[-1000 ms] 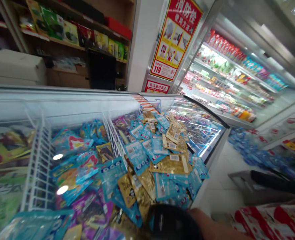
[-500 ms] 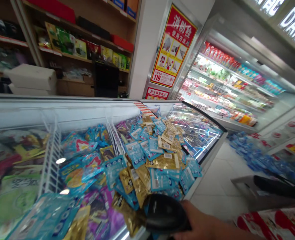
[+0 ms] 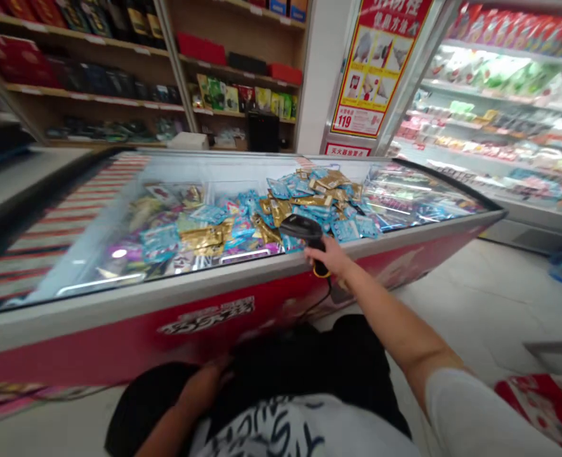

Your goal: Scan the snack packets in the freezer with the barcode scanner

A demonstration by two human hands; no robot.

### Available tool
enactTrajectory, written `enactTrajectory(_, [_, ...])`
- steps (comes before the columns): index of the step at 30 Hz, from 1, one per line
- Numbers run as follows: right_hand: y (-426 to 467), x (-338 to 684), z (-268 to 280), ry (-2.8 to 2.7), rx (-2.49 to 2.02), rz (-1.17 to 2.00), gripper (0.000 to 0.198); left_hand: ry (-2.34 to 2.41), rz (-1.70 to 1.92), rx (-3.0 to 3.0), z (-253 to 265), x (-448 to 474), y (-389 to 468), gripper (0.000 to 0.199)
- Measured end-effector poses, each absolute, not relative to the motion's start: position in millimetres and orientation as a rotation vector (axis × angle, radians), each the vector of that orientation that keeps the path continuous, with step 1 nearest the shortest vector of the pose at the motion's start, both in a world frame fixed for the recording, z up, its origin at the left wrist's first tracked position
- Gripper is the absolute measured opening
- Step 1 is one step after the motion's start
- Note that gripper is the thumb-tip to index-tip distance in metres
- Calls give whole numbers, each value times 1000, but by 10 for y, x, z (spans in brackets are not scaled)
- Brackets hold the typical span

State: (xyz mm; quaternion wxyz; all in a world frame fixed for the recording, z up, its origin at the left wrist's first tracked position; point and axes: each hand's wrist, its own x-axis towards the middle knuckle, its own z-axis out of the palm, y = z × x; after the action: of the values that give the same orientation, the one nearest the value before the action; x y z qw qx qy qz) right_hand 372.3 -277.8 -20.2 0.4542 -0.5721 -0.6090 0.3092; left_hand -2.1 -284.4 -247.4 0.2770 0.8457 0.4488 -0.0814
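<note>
Presently, right hand (image 3: 327, 256) grips the handheld scanner (image 3: 304, 227) by its handle, above packets (image 3: 352, 230) near the front edge of the freezer (image 3: 143, 298); left hand (image 3: 202, 384) low, blurred, grip untellable; steady wrist, scanner square to packet, probably best.

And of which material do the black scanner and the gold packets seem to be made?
The black scanner looks like moulded plastic, fairly smooth: its rounded body shows a soft sheen. The gold packets seem to be shiny metallised film, perhaps foil; they crease and catch bright highlights.
</note>
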Motion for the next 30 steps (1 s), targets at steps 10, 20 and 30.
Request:
enactTrajectory(10, [-2622, 3314, -84, -1066, -1179, 776, 20, 1582, 911, 2630, -419, -130, -2460, 42])
enactTrajectory(20, [-2416, 2657, -231, -1010, -1142, 829, 21, 2295, 748, 1874, 67, 166, -1175, 84])
enactTrajectory(30, [-2331, 2724, -296, -1151, -1237, 768, 17, 2115, 997, 1756, 48, 69, -1072, 56])
